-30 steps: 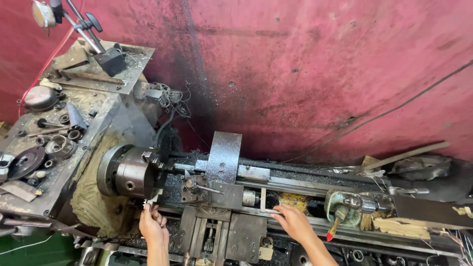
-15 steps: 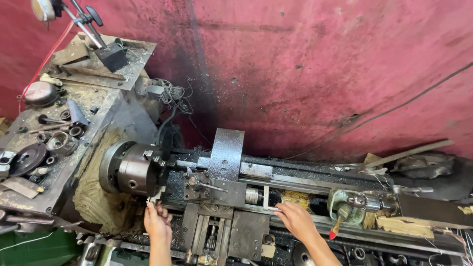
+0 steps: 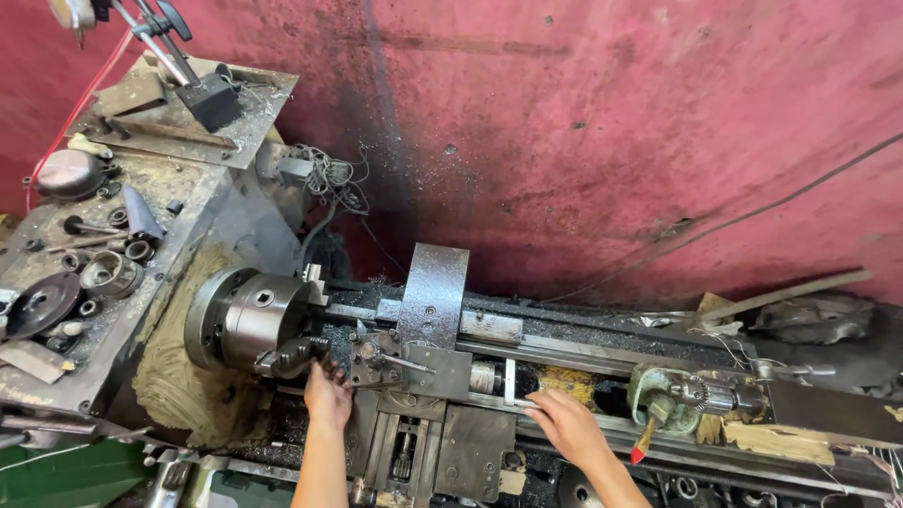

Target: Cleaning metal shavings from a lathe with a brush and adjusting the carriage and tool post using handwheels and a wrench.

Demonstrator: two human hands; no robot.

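Landmark: the lathe chuck point(image 3: 246, 318), a round steel body sitting at the left end of the machine. Left of and above the chuck, the headstock top point(image 3: 113, 216) is carrying loose metal parts: a dark disc point(image 3: 39, 303), a ring-shaped fitting point(image 3: 105, 273) and a dome-shaped metal piece point(image 3: 68, 173). Further above the chuck, a black block with a stand point(image 3: 209, 98) is resting on a grey plate. Just below and right of the chuck, the left hand point(image 3: 326, 395) is reaching up, fingers spread loosely and curling toward a dark jaw piece point(image 3: 292, 356) at the chuck's lower edge; fingertips are lying at that piece, and whether they are gripping it cannot be told. Right of the chuck, the tool post and upright grey guard plate point(image 3: 431, 293) are standing on the carriage. Further right of the chuck, the right hand point(image 3: 562, 420) is lying palm down, fingers open, on the bed rail point(image 3: 602, 359). Far right of the chuck, a drill chuck point(image 3: 698, 393) is sitting on the tailstock, with a red-handled brush point(image 3: 647, 438) below it.
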